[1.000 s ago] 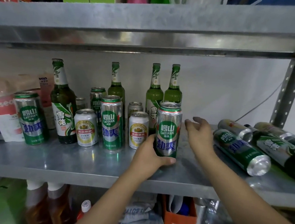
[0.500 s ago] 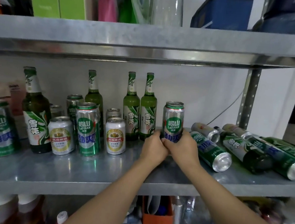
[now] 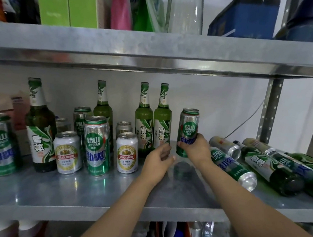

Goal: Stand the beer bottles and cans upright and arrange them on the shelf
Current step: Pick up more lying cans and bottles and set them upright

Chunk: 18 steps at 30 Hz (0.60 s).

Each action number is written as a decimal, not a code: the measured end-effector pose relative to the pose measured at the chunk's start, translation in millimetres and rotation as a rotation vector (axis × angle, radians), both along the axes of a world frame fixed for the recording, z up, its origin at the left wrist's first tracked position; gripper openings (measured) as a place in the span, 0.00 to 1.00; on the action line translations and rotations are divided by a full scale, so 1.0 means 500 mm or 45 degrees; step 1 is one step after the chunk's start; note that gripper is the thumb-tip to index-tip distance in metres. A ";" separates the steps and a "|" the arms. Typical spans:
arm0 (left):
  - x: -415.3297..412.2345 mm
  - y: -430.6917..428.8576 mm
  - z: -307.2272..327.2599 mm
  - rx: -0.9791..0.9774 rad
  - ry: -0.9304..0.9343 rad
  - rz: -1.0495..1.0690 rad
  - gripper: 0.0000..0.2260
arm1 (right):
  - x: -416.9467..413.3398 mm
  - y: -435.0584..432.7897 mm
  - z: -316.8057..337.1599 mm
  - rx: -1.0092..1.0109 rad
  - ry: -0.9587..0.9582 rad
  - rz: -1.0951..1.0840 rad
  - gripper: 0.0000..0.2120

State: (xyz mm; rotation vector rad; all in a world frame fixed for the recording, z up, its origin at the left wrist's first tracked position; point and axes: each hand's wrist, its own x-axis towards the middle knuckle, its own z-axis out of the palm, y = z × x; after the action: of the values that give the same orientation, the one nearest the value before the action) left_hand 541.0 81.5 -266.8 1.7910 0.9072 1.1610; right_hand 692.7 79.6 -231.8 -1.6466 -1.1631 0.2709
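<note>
Our left hand (image 3: 158,162) came off the tall can (image 3: 188,128), fingers loose, holding nothing; right hand (image 3: 196,149) grips it, upright on the shelf (image 3: 89,193) just beside two green bottles (image 3: 161,126).

**A:** what's standing on the grey metal shelf (image 3: 71,195) rn?

**B:** left half mostly: green glass bottles with white labels (image 3: 143,130), tall green-and-silver cans (image 3: 97,145), short white-and-gold cans (image 3: 127,153), all upright. One more tall green-and-silver Laoshan can (image 3: 188,128) is upright near the back edge, just right of two bottles, right hand (image 3: 196,149) gripping its lower half.

**A:** and the right end?

**B:** all on their sides: green-and-silver can (image 3: 230,167), plain silver can (image 3: 224,147) behind it, dark green glass bottle (image 3: 268,168), more beyond.
</note>
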 end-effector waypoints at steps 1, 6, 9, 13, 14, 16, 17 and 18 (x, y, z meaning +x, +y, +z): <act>-0.003 0.002 0.000 -0.026 -0.019 0.004 0.25 | -0.001 0.009 0.005 0.002 0.013 -0.002 0.24; -0.001 0.008 -0.001 -0.086 -0.040 -0.041 0.25 | -0.013 0.039 -0.011 0.039 0.032 -0.030 0.25; 0.000 0.012 -0.005 -0.089 -0.048 -0.038 0.25 | -0.018 0.047 -0.030 0.035 0.024 -0.032 0.26; 0.001 0.022 -0.015 -0.082 -0.053 -0.059 0.27 | -0.009 0.066 -0.039 0.068 0.006 -0.007 0.27; 0.002 0.027 -0.017 -0.083 -0.049 -0.060 0.27 | -0.006 0.070 -0.041 0.075 0.005 -0.008 0.28; 0.004 0.030 -0.017 -0.086 -0.046 -0.063 0.28 | 0.000 0.076 -0.046 0.065 -0.008 -0.001 0.28; 0.004 0.030 -0.017 -0.090 -0.043 -0.064 0.28 | 0.001 0.076 -0.048 0.058 -0.018 -0.002 0.28; 0.005 0.030 -0.017 -0.094 -0.037 -0.066 0.28 | 0.001 0.077 -0.049 0.055 -0.025 -0.007 0.29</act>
State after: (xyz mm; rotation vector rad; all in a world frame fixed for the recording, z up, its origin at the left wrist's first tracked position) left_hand 543.4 96.3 -275.3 1.7241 0.8706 1.1039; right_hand 693.3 117.8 -256.4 -1.6180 -1.1713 0.2252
